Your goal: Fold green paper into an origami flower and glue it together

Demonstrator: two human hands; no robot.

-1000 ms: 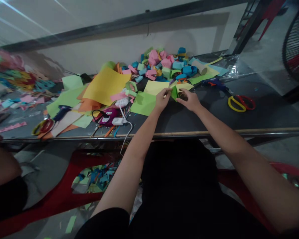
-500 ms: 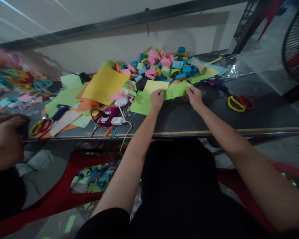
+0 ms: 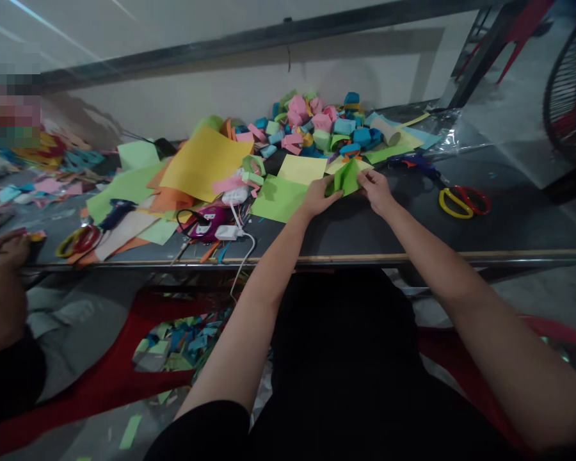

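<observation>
A bright green piece of paper [image 3: 349, 178], bent along a crease, is held up between my two hands above the table. My left hand [image 3: 318, 197] grips its left side, thumb in front. At the right edge, my right hand [image 3: 375, 189] pinches the paper between thumb and fingers. Beside my left hand lies a flat green sheet [image 3: 279, 198], with a pale yellow sheet [image 3: 301, 169] behind it. Small folded paper pieces in pink, blue and green make a heap [image 3: 321, 125] beyond my hands.
Scissors with red and yellow handles [image 3: 464, 201] lie to the right. A purple power strip [image 3: 212, 224] with a white cable sits left of my arms, near yellow and orange sheets [image 3: 204, 163]. At far left is another person's hand [image 3: 7, 253]. A fan [image 3: 573, 83] stands at right.
The green paper, stretched nearly flat before, is now bent at a crease. My left hand has moved right, closer to my right hand. The other person's hand at far left has shifted.
</observation>
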